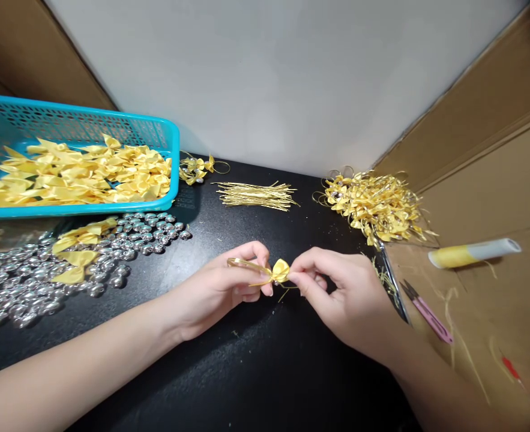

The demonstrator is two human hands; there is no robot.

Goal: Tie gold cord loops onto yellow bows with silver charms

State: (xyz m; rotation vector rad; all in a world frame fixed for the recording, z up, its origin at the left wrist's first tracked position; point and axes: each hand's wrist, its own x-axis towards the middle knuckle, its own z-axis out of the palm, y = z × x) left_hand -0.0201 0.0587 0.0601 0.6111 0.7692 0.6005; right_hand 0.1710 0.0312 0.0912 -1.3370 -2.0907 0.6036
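Between my two hands, above the black table, is a small yellow ribbon bow (280, 270) with a loop of gold cord on its left side. My left hand (235, 279) pinches the gold cord (242, 263) close to the bow, the loop standing up over the fingers. On the other side my right hand (332, 285) has thumb and forefinger pressed together at the bow's right edge. A thin gold strand hangs just below the bow. Part of the bow and the exact grip points are hidden by the fingers.
A blue basket (174, 162) of yellow bows stands at the left, silver beads (44, 270) in front of it. Gold cords (258, 196) lie at the back. Finished-looking bow pieces (377, 204) are heaped right, near a ribbon roll (474, 252) and pink-handled snips (431, 318).
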